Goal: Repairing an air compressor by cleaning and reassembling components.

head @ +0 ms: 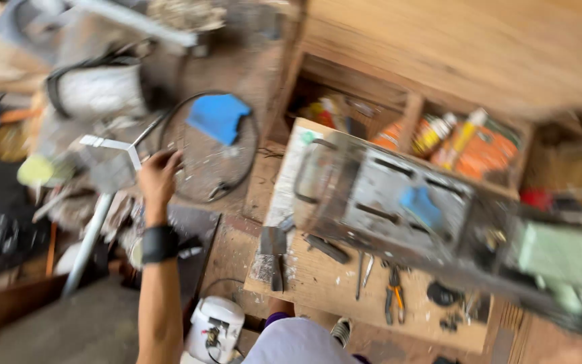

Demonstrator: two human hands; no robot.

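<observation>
The whole view is motion-blurred. My left hand [158, 176] reaches forward, with a black band on its wrist [159, 243]. Its fingers are at the edge of a black cable loop [250, 158] and close to a white metal bracket [110, 143]. The blur hides whether the fingers hold anything. Inside the loop lies a blue piece [218, 114]. A white pipe [87, 244] slants down to the left of my forearm. My right hand is out of sight.
A worn grey metal box with a handle [385, 195] sits on a wooden board [318, 276], along with orange-handled pliers [393, 301] and a scraper [274, 251]. Behind it, wooden compartments [412, 108] hold tubes. A white sack [99, 89] lies far left; a small white machine [215, 328] stands near my legs.
</observation>
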